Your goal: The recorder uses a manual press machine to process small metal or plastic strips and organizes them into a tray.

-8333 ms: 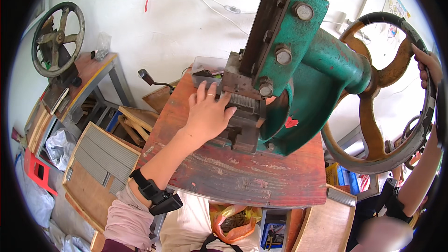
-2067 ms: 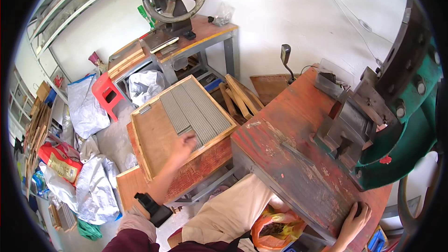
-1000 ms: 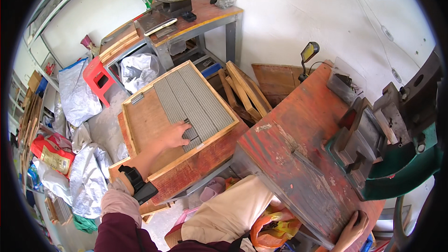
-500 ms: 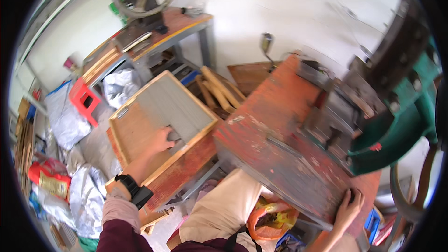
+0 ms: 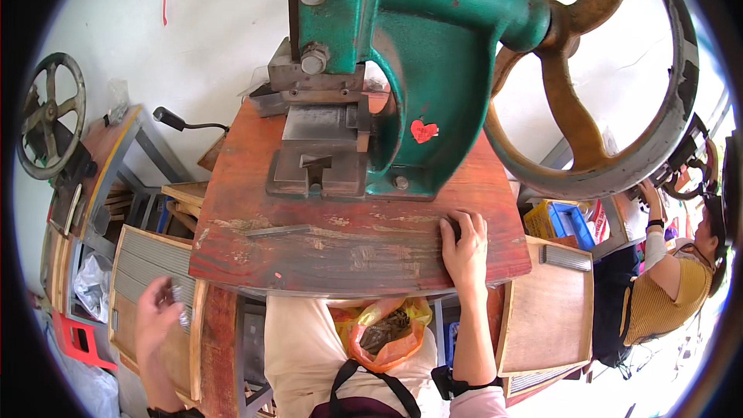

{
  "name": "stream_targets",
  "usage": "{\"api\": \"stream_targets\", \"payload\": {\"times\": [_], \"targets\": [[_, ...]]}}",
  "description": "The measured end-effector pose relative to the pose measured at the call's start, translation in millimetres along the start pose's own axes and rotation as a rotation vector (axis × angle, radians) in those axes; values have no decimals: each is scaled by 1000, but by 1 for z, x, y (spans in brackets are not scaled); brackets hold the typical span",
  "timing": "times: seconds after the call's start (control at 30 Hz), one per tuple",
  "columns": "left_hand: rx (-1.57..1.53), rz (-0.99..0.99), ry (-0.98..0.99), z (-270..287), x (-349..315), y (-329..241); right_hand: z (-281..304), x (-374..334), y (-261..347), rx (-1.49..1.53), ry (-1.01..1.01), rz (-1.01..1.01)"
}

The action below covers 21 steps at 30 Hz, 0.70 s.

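Observation:
My left hand (image 5: 156,316) is raised at the right side of a wooden tray (image 5: 196,340) that holds rows of thin grey strips (image 5: 152,265). Thumb and fingers close on a small shiny metal piece (image 5: 179,303), whose exact kind is blurred. On the right, my right hand (image 5: 467,251) lies at the front of the red wooden bench (image 5: 371,220), thumb and fingers apart, nothing in it. A thin grey metal strip (image 5: 279,231) rests on the bench top. Behind it stands a green hand press (image 5: 433,101) with a metal die block (image 5: 321,174).
The press's large handwheel (image 5: 669,139) overhangs the right. A second wooden tray (image 5: 546,317) holds a small block of grey strips (image 5: 565,257). An orange plastic bag (image 5: 387,340) hangs below the bench edge. A person in a yellow top (image 5: 669,302) works at far right.
The view has swung right, toward the press. My left hand has come up out of the left tray with metal in its fingers. My right hand stays at the bench's front edge.

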<state>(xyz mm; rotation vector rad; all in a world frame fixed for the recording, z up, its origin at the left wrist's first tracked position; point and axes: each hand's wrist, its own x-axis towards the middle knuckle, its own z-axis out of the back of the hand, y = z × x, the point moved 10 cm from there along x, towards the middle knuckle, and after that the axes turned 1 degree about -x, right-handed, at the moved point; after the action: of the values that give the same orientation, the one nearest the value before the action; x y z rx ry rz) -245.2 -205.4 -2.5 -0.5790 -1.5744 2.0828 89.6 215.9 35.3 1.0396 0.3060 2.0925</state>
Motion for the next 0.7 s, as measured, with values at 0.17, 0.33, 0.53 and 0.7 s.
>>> {"api": "stream_targets", "payload": {"times": [0.17,0.33,0.53,0.7], "targets": [[334,-561,598,-210,19,-123,23,-3,-32,55,-26,-115],[506,-852,797,-359,-1,-164,8,-16,-29,718,174,-303],[777,-1192,880,-441,-18,-153,30,-31,-1,466,416,29],[717,-1142,843,-440,-18,-154,22,-29,-1,326,456,103]]}}
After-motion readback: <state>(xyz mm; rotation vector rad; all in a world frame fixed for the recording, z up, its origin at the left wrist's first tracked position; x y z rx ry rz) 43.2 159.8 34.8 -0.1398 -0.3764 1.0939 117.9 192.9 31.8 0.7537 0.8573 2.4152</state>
